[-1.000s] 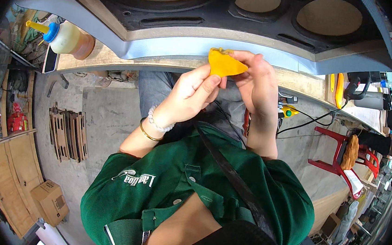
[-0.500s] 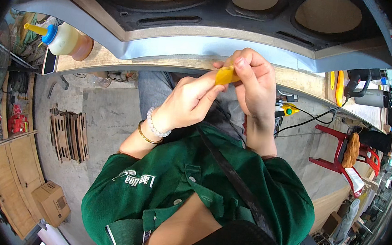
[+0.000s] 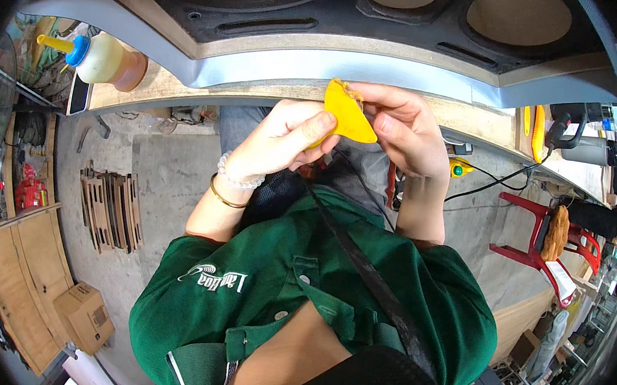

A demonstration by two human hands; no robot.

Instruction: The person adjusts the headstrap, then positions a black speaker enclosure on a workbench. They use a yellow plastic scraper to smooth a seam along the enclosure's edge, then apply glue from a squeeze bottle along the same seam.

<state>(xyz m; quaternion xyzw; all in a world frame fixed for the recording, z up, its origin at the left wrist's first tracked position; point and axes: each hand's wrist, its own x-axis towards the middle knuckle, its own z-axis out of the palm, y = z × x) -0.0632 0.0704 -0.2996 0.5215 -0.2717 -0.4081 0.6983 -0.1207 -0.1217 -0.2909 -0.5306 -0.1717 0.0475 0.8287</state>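
Above my lap, in front of the bench edge, I have a small flat yellow piece [image 3: 350,119] with a rough brownish upper edge; I cannot tell its exact kind. My left hand [image 3: 280,135] is closed on its left side, the thumb pressed on its face. From the other side my right hand [image 3: 408,131] pinches its right edge between curled fingers and thumb. Just beyond my hands a large speaker cabinet [image 3: 261,64] with a black front panel and round openings lies on the wooden bench [image 3: 469,122].
A glue bottle [image 3: 107,61] with a blue cap and yellow nozzle stands at the bench's left end. At right are a yellow-handled tool [image 3: 537,135], a black corded tool [image 3: 575,124] and a cable. Slotted boards [image 3: 110,208] and a red stool [image 3: 532,234] are on the floor.
My hands have drawn apart somewhat, the left moving left and the right moving right. The yellow piece has turned, and more of its broad face shows.
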